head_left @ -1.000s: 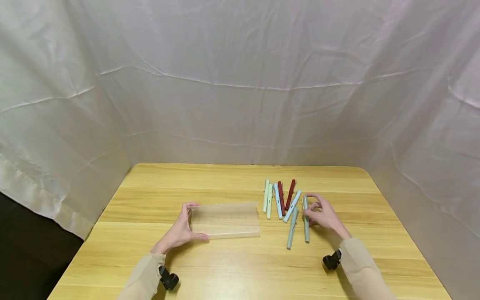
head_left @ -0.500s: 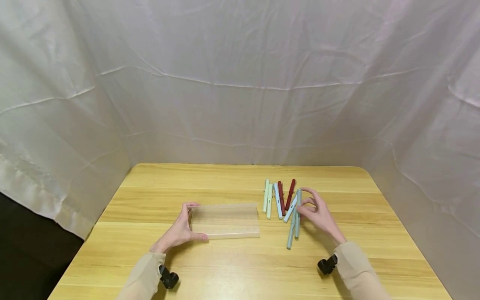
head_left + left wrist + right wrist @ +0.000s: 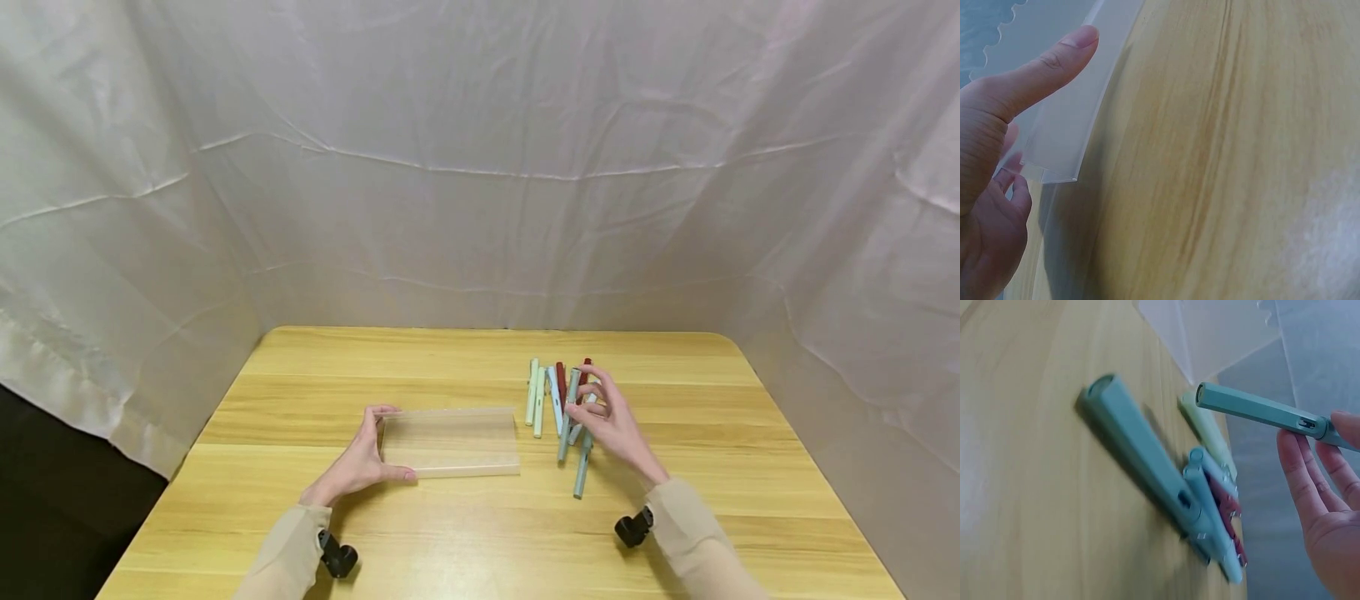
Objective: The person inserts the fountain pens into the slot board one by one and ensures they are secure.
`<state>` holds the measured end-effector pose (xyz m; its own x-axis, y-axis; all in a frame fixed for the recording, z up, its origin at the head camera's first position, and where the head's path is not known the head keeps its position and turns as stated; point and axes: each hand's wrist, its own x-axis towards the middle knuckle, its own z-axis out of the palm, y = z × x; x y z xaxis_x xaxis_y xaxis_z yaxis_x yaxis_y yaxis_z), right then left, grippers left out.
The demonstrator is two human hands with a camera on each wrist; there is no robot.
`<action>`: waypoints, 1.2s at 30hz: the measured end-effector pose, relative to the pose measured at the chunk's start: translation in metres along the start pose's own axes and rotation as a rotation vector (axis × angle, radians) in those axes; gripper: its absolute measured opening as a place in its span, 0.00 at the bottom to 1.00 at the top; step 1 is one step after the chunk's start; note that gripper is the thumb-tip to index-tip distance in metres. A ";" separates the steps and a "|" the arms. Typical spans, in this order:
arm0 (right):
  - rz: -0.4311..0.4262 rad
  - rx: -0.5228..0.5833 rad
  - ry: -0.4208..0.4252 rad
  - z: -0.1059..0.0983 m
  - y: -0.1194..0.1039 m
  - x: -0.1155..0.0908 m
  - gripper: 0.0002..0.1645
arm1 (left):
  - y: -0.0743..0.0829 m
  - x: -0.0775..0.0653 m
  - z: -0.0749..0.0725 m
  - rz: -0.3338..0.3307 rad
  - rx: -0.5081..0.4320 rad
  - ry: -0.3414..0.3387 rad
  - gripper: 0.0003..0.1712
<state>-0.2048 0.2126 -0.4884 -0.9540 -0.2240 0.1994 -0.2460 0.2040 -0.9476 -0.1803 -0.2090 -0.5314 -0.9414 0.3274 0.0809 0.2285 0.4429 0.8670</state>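
My left hand [image 3: 356, 462] holds the left end of a clear plastic holder [image 3: 450, 440], thumb on its near edge and fingers at the far one. A scalloped edge on this holder [image 3: 1066, 125] shows in the left wrist view. My right hand [image 3: 613, 423] pinches a grey-green pen [image 3: 567, 427] between thumb and fingers, raised over the other pens. In the right wrist view the pinched pen [image 3: 1254, 408] is apart from the table. A second grey-green pen [image 3: 581, 477] lies below it, its far end hidden by the hand.
Left of the right hand lie two light green pens [image 3: 539, 404], light blue pens [image 3: 555, 398] and dark red pens [image 3: 561, 375], some partly covered. The wooden table [image 3: 465, 542] reaches back to a pale curtain [image 3: 480, 233].
My right hand has moved left with the grey-green pen, from the right side of the pens to above them. The left hand and the clear holder stay in place.
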 end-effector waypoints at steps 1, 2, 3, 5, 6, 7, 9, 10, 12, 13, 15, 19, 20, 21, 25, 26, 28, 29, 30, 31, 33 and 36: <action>-0.001 -0.008 -0.001 0.002 -0.001 0.001 0.41 | 0.000 0.000 0.000 -0.001 0.000 0.000 0.61; -0.002 -0.017 -0.003 0.005 -0.003 0.002 0.40 | 0.000 0.000 0.000 -0.001 0.000 -0.001 0.61; -0.003 -0.021 -0.004 0.007 -0.004 0.003 0.40 | 0.000 0.000 0.000 -0.001 -0.002 -0.002 0.61; -0.004 -0.030 -0.009 0.011 -0.007 0.005 0.39 | 0.000 0.000 -0.001 0.000 -0.005 -0.004 0.61; -0.008 -0.032 -0.013 0.013 -0.009 0.006 0.39 | 0.000 0.000 -0.001 0.000 -0.007 -0.005 0.61; -0.020 -0.033 -0.017 0.014 -0.010 0.007 0.39 | 0.000 0.000 -0.001 0.002 -0.012 -0.005 0.61; -0.035 -0.030 -0.021 0.018 -0.012 0.010 0.38 | 0.001 0.000 -0.001 0.004 -0.016 -0.004 0.61; -0.038 -0.028 -0.023 0.020 -0.012 0.011 0.38 | 0.001 0.000 -0.001 0.005 -0.018 -0.004 0.61; -0.040 -0.029 -0.022 0.024 -0.013 0.012 0.38 | 0.002 0.000 -0.002 0.004 -0.017 -0.005 0.61; -0.034 -0.026 -0.019 0.026 -0.014 0.013 0.38 | 0.002 -0.001 -0.002 0.002 -0.017 -0.006 0.61; -0.016 -0.021 -0.016 0.031 -0.015 0.014 0.39 | 0.002 0.000 -0.001 -0.001 -0.008 -0.007 0.61; -0.005 -0.027 -0.011 0.040 -0.017 0.017 0.38 | 0.002 0.000 -0.001 -0.005 0.003 -0.005 0.62; -0.006 -0.025 -0.014 0.042 -0.018 0.017 0.38 | 0.002 0.000 -0.001 -0.006 0.005 -0.005 0.62; -0.005 -0.024 -0.018 0.043 -0.018 0.018 0.38 | 0.003 0.000 -0.001 -0.007 0.006 -0.005 0.62; 0.005 -0.025 -0.028 0.049 -0.021 0.018 0.38 | 0.003 0.000 -0.001 -0.009 0.009 -0.006 0.61; 0.009 -0.025 -0.028 0.051 -0.021 0.018 0.38 | 0.003 -0.001 -0.001 -0.010 0.007 -0.007 0.61; 0.010 -0.033 -0.026 0.053 -0.023 0.018 0.38 | 0.003 -0.001 -0.001 -0.011 0.007 -0.008 0.61; 0.006 -0.037 -0.026 0.054 -0.023 0.017 0.38 | 0.003 -0.001 -0.002 -0.012 0.007 -0.009 0.61; 0.003 -0.036 -0.027 0.055 -0.023 0.017 0.38 | 0.003 -0.001 -0.002 -0.013 0.005 -0.009 0.61; -0.002 -0.037 -0.027 0.056 -0.024 0.017 0.38 | 0.003 -0.001 -0.002 -0.014 0.006 -0.010 0.61; -0.009 -0.037 -0.027 0.059 -0.024 0.017 0.38 | 0.003 -0.001 -0.002 -0.014 0.004 -0.011 0.61; -0.023 -0.033 -0.026 0.063 -0.023 0.017 0.37 | 0.003 -0.001 -0.002 -0.008 0.003 -0.010 0.61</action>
<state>-0.2046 0.1445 -0.4788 -0.9434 -0.2538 0.2136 -0.2734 0.2302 -0.9340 -0.1792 -0.2095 -0.5279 -0.9409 0.3317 0.0687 0.2213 0.4483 0.8661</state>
